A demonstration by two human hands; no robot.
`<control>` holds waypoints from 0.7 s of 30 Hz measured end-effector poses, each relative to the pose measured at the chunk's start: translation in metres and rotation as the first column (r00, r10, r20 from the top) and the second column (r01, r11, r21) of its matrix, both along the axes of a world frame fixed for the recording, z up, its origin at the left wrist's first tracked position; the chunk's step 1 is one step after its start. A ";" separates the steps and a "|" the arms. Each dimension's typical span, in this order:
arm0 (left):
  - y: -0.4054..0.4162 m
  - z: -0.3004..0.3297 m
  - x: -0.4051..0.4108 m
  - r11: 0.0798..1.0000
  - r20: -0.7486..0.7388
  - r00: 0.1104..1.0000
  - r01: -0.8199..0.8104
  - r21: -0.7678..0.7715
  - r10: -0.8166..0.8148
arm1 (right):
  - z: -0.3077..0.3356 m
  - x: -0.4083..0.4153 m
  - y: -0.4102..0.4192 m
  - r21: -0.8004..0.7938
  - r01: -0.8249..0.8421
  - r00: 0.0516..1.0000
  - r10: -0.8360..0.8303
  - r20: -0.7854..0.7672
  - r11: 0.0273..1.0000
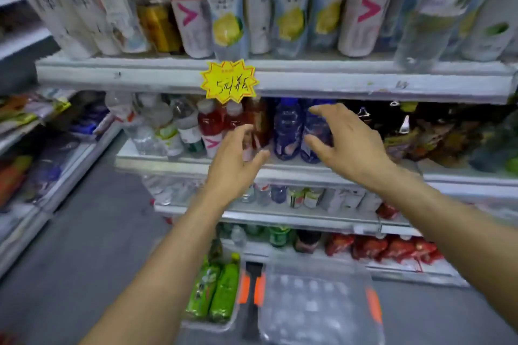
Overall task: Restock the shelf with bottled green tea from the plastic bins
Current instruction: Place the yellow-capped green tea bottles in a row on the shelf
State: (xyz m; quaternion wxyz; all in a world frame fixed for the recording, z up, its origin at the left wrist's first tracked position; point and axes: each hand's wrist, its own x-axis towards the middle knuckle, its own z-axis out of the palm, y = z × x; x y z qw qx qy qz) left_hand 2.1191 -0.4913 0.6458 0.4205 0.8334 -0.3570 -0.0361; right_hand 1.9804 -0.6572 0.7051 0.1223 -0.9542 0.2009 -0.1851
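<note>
Green tea bottles (215,293) with green labels lie in a clear plastic bin (196,326) on the floor, below my arms. A second clear bin (319,308) with orange latches stands to its right, its lid on. My left hand (235,165) reaches toward the middle shelf (294,169) with fingers spread, in front of the red and amber bottles (210,123). My right hand (344,143) is spread in front of two blue bottles (287,129), holding nothing. Whether either hand touches a bottle is unclear in the blur.
The top shelf (308,80) carries tall white and red bottles and a yellow star price tag (228,81). Lower shelves hold small bottles and red packets (392,249). Dark snack bags (434,134) fill the middle shelf's right. A second rack (42,154) stands left across a grey floor.
</note>
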 end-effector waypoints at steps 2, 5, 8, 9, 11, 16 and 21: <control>0.030 -0.032 0.023 0.999 -0.127 0.992 -0.007 0.052 0.014 | -0.034 0.027 0.024 0.121 0.015 0.999 -0.009 -0.053 0.993; 0.078 -0.086 0.061 0.989 -0.315 0.944 -0.054 0.135 0.095 | -0.094 0.061 0.060 0.261 0.051 0.985 -0.005 -0.174 0.964; 0.127 -0.151 0.090 0.970 -0.523 0.822 -0.144 0.195 0.228 | -0.159 0.085 0.092 0.373 0.067 0.955 0.049 -0.293 0.925; 0.143 -0.173 0.096 0.962 -0.568 0.778 -0.187 0.199 0.269 | -0.180 0.090 0.104 0.395 0.093 0.940 0.050 -0.338 0.914; 0.173 -0.211 0.106 0.939 -0.621 0.706 -0.218 0.266 0.340 | -0.219 0.099 0.126 0.430 0.141 0.900 0.066 -0.432 0.892; 0.243 -0.300 0.121 0.841 -0.649 0.542 -0.256 0.477 0.533 | -0.300 0.122 0.180 0.519 0.177 0.729 0.242 -0.640 0.836; 0.272 -0.369 0.134 0.785 -0.614 0.499 -0.286 0.550 0.612 | -0.370 0.163 0.207 0.516 0.131 0.623 0.335 -0.707 0.846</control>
